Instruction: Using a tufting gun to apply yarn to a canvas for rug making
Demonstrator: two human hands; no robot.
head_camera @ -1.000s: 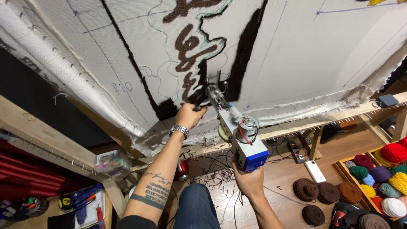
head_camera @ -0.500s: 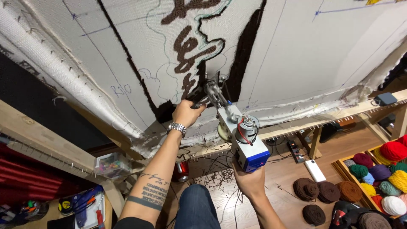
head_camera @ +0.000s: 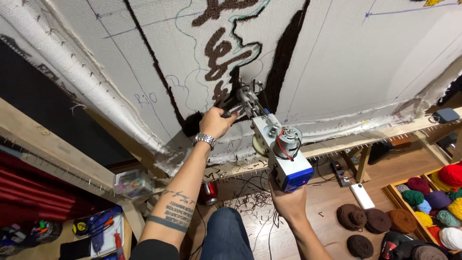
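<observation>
Head view: both hands are clamped on the tufting gun [head_camera: 274,144], left hand [head_camera: 216,123] up front, right hand [head_camera: 288,200] beneath. Some brown shapes [head_camera: 224,50] are tufted on the cloth [head_camera: 365,62]; most drawn outlines look bare.

Left hand [head_camera: 215,123] fisted, arm raised; right hand [head_camera: 288,202] clenched below.

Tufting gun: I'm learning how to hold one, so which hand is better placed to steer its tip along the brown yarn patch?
Probably the left hand: it grips the front handle by the tip of the tufting gun, against the cloth. The right hand holds the rear grip below.
</observation>
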